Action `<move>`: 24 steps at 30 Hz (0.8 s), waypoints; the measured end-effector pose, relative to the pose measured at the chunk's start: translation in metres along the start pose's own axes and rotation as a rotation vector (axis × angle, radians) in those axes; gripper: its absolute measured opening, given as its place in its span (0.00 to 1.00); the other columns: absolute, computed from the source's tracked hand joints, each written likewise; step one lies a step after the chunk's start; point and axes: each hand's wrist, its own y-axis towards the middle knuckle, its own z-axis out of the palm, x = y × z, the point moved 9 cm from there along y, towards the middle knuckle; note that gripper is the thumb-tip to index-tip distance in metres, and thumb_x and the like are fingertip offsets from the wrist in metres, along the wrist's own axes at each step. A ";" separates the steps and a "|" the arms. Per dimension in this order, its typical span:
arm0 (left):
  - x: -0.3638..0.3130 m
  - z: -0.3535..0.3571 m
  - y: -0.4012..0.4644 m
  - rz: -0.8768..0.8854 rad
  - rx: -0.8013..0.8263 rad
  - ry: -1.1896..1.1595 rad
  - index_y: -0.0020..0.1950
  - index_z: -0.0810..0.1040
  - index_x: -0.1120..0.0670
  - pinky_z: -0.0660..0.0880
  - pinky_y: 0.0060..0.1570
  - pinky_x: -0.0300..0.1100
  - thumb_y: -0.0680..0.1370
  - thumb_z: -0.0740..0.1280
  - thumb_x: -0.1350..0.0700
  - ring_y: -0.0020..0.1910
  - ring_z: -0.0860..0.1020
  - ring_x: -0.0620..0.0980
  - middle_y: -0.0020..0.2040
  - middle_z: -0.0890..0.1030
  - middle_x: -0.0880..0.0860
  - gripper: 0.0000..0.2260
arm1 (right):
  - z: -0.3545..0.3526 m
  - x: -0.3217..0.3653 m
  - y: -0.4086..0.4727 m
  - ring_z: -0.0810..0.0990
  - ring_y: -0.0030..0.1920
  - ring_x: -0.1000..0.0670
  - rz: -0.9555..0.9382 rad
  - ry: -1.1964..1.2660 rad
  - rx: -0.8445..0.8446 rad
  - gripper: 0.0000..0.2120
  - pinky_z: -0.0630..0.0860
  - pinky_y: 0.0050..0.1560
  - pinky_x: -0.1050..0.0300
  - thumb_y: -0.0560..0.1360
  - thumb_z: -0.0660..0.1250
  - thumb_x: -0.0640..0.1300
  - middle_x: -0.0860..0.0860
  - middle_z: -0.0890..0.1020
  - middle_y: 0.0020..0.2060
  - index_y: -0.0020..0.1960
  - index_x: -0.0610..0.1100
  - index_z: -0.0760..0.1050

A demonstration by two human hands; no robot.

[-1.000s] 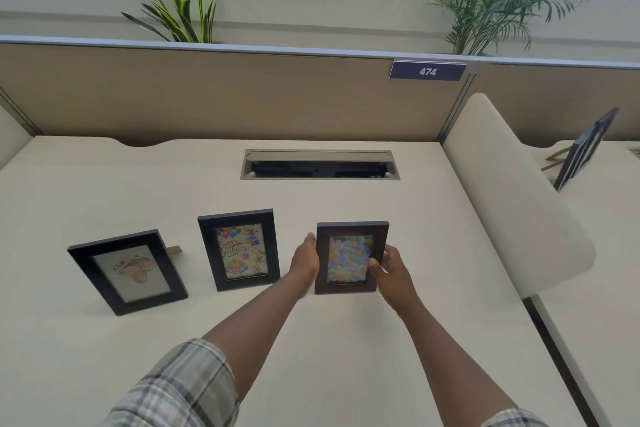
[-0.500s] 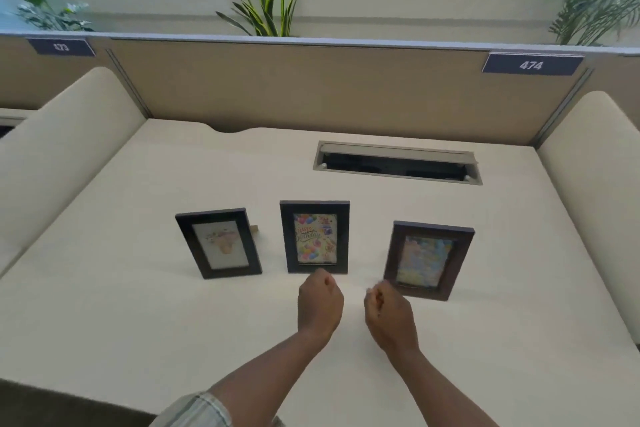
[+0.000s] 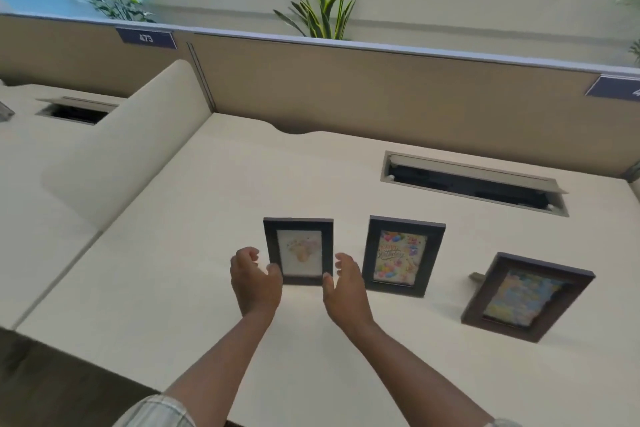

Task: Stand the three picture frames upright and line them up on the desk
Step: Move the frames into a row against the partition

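Observation:
Three picture frames stand upright in a row on the cream desk (image 3: 166,274). The left one, a black frame with a pale picture (image 3: 299,251), has my hands on either side of it. My left hand (image 3: 254,282) is at its lower left edge and my right hand (image 3: 346,288) at its lower right corner. Both have their fingers spread, with the thumbs just at the frame's edges. The black birthday-card frame (image 3: 401,255) stands in the middle. The brown frame with a colourful picture (image 3: 526,296) stands at the right, nearer to me and turned slightly.
A cable slot (image 3: 474,184) is cut into the desk behind the frames. A tan partition (image 3: 346,87) closes the back, with plants behind it. A cream side divider (image 3: 131,152) bounds the desk on the left. The desk's front edge runs along the lower left.
My hands let go of the brown frame, drew back as fists, then opened and moved left to flank the left frame. My view swung left.

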 end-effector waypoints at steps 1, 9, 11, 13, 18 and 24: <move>0.007 0.005 0.013 -0.018 0.069 -0.006 0.53 0.70 0.53 0.75 0.52 0.51 0.71 0.68 0.63 0.49 0.75 0.54 0.51 0.75 0.52 0.14 | 0.006 0.005 0.006 0.71 0.66 0.49 0.031 -0.006 -0.008 0.22 0.70 0.65 0.56 0.79 0.61 0.44 0.49 0.71 0.66 0.72 0.44 0.62; 0.006 0.066 0.049 -0.145 0.854 -0.349 0.62 0.74 0.56 0.79 0.46 0.41 0.69 0.67 0.73 0.57 0.79 0.57 0.56 0.81 0.56 0.24 | 0.019 0.018 0.039 0.77 0.61 0.46 0.147 -0.049 -0.108 0.22 0.74 0.59 0.46 0.78 0.64 0.48 0.51 0.77 0.62 0.70 0.49 0.62; 0.002 0.075 0.049 -0.180 0.957 -0.374 0.61 0.76 0.57 0.78 0.50 0.44 0.67 0.68 0.71 0.58 0.79 0.57 0.57 0.82 0.57 0.24 | 0.019 0.018 0.040 0.78 0.54 0.47 0.156 0.004 -0.120 0.18 0.75 0.46 0.57 0.79 0.63 0.44 0.50 0.79 0.56 0.67 0.47 0.64; -0.001 0.082 0.054 -0.163 1.018 -0.363 0.58 0.79 0.54 0.78 0.57 0.49 0.67 0.70 0.68 0.59 0.80 0.57 0.56 0.83 0.56 0.21 | 0.019 0.021 0.042 0.78 0.47 0.47 0.148 -0.017 -0.128 0.13 0.69 0.35 0.66 0.79 0.62 0.40 0.49 0.79 0.48 0.62 0.45 0.65; -0.011 0.086 0.072 -0.153 1.041 -0.364 0.63 0.77 0.59 0.79 0.49 0.40 0.72 0.66 0.73 0.58 0.79 0.55 0.58 0.82 0.56 0.21 | 0.019 0.036 0.061 0.76 0.50 0.51 0.135 -0.073 -0.119 0.11 0.70 0.32 0.71 0.79 0.58 0.32 0.49 0.76 0.50 0.58 0.43 0.65; -0.037 0.073 0.141 -0.118 0.904 -0.456 0.61 0.76 0.57 0.79 0.47 0.43 0.70 0.64 0.76 0.57 0.79 0.57 0.57 0.82 0.58 0.23 | 0.017 0.089 0.124 0.78 0.52 0.48 0.046 -0.051 -0.158 0.10 0.79 0.43 0.59 0.78 0.63 0.35 0.49 0.76 0.50 0.52 0.47 0.67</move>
